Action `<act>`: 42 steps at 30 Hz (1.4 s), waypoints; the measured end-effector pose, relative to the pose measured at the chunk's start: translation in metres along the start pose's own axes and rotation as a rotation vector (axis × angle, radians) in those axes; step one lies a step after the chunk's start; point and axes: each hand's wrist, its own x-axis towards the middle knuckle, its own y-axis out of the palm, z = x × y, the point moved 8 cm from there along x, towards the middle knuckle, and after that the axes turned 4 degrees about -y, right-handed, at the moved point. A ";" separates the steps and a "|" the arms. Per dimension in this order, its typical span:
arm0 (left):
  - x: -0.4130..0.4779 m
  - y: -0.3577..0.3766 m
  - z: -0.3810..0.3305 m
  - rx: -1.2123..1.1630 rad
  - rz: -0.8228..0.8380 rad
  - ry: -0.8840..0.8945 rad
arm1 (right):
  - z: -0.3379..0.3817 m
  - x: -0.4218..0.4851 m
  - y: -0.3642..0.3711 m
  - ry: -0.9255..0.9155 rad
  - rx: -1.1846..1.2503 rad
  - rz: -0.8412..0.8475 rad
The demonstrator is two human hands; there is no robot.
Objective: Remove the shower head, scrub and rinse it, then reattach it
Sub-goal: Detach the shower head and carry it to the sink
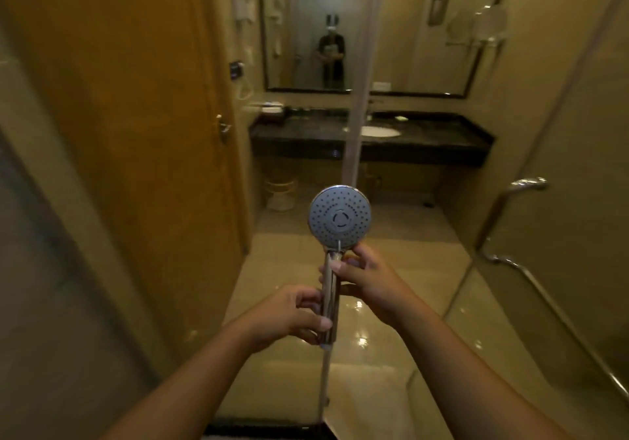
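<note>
A chrome hand shower head (339, 216) stands upright in front of me, its round grey spray face turned toward the camera. My left hand (296, 313) grips the lower end of its chrome handle. My right hand (369, 278) holds the handle's upper part just below the head, thumb across the neck. A thin hose (323, 381) hangs straight down from the handle's base to the floor.
A dark vanity counter (442, 143) with a white basin and a wide mirror (391, 31) lies ahead. A wooden door (119, 116) stands at left. A glass shower panel with a chrome handle (527, 184) is at right. The tiled floor (408, 269) is glossy.
</note>
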 end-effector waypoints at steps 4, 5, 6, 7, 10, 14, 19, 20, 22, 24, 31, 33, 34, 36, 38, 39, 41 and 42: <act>0.044 0.047 -0.018 0.056 0.145 0.008 | 0.004 -0.021 -0.065 -0.013 -0.021 -0.146; 0.056 0.058 -0.022 0.068 0.184 0.010 | 0.005 -0.025 -0.081 -0.006 -0.016 -0.181; 0.069 0.068 -0.026 0.079 0.215 0.017 | 0.005 -0.027 -0.098 -0.001 -0.012 -0.217; 0.081 0.077 -0.031 0.085 0.236 0.027 | 0.006 -0.029 -0.113 -0.001 -0.011 -0.251; 0.119 0.096 -0.042 0.071 0.254 0.043 | 0.011 -0.025 -0.155 -0.010 -0.007 -0.317; 0.173 0.105 -0.059 0.022 0.240 0.036 | 0.020 0.006 -0.204 -0.007 -0.025 -0.321; 0.248 0.111 -0.083 -0.015 0.220 0.014 | 0.023 0.058 -0.266 0.014 -0.076 -0.285; 0.262 0.114 -0.086 -0.023 0.214 0.007 | 0.022 0.067 -0.279 0.019 -0.081 -0.277; 0.290 0.121 -0.090 -0.052 0.205 -0.010 | 0.018 0.082 -0.303 0.028 -0.071 -0.268; 0.312 0.130 -0.092 -0.081 0.205 -0.020 | 0.013 0.090 -0.322 0.028 -0.045 -0.280; 0.345 0.151 -0.095 -0.086 0.247 -0.064 | -0.001 0.090 -0.354 0.041 -0.010 -0.306; 0.346 0.152 -0.095 -0.089 0.278 -0.057 | 0.001 0.089 -0.355 0.043 -0.036 -0.301; 0.346 0.152 -0.095 -0.086 0.297 -0.055 | 0.002 0.087 -0.355 0.046 -0.048 -0.302; 0.347 0.153 -0.093 -0.081 0.320 -0.047 | 0.004 0.084 -0.356 0.049 -0.068 -0.308; 0.348 0.155 -0.091 -0.095 0.327 -0.029 | 0.006 0.084 -0.355 0.051 -0.106 -0.295; 0.349 0.158 -0.091 -0.099 0.337 -0.023 | 0.008 0.083 -0.355 0.048 -0.133 -0.287; 0.353 0.161 -0.090 -0.112 0.353 -0.022 | 0.009 0.083 -0.356 0.039 -0.176 -0.275; 0.357 0.162 -0.091 -0.112 0.359 -0.025 | 0.008 0.083 -0.359 0.041 -0.184 -0.269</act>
